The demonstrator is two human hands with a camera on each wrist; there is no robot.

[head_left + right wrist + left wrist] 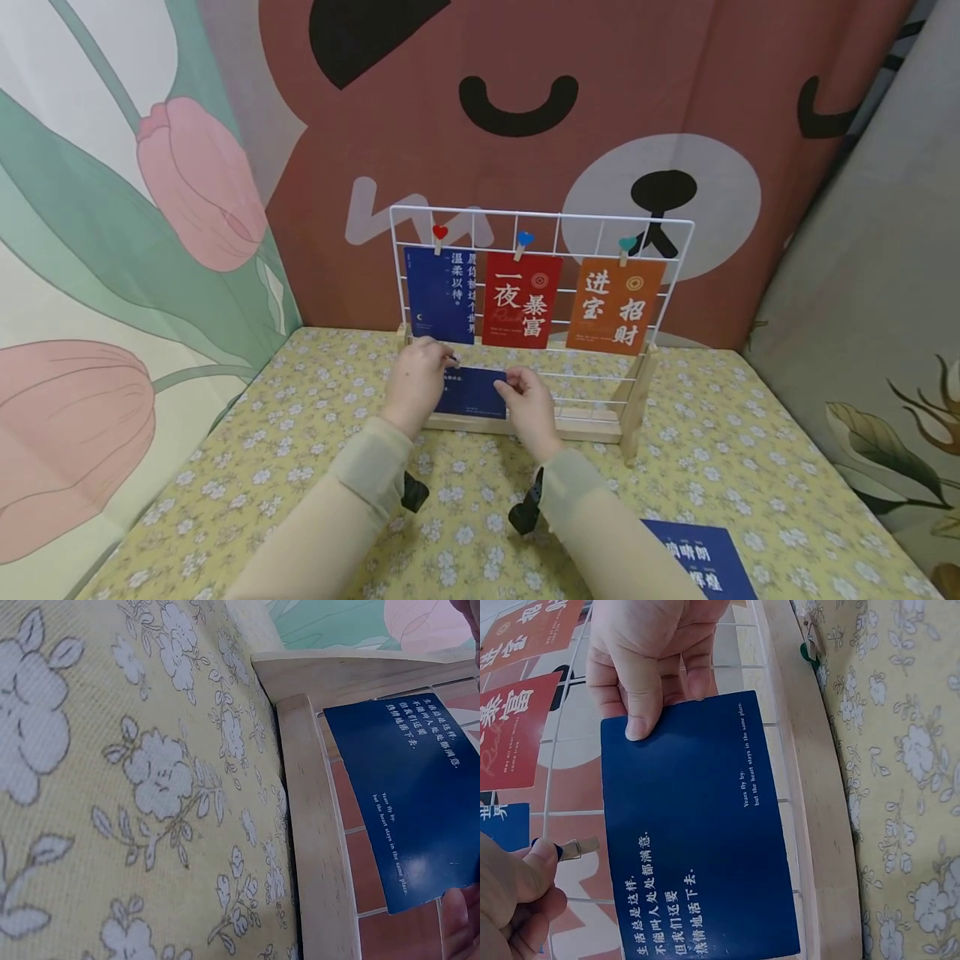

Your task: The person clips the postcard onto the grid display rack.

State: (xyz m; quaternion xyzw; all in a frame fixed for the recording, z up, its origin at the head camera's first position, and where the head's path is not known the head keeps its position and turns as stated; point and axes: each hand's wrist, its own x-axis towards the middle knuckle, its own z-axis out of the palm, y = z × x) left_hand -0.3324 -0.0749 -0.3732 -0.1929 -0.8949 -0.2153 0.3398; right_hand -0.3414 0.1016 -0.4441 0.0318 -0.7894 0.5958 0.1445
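My right hand (531, 408) pinches the right edge of a dark blue card (480, 396) printed with white text, thumb on its face. The card stands against the lower part of a white wire grid rack (592, 377), just above its wooden base. In my left hand (416, 379) is a small wooden clothespin (581, 847) with a dark blue end, pinched between thumb and fingers. Its wooden tip points at the card's upper edge, a small gap apart in the left wrist view. In the right wrist view, fingertips (457, 919) show at the card's edge.
Above hang a blue card (438, 296), a red card (522, 300) and an orange card (615, 306), each under a heart-topped clothespin. Another blue card (720, 550) lies on the flowered tablecloth (262, 475) at front right. A green-topped clothespin (810, 651) lies by the rack's base.
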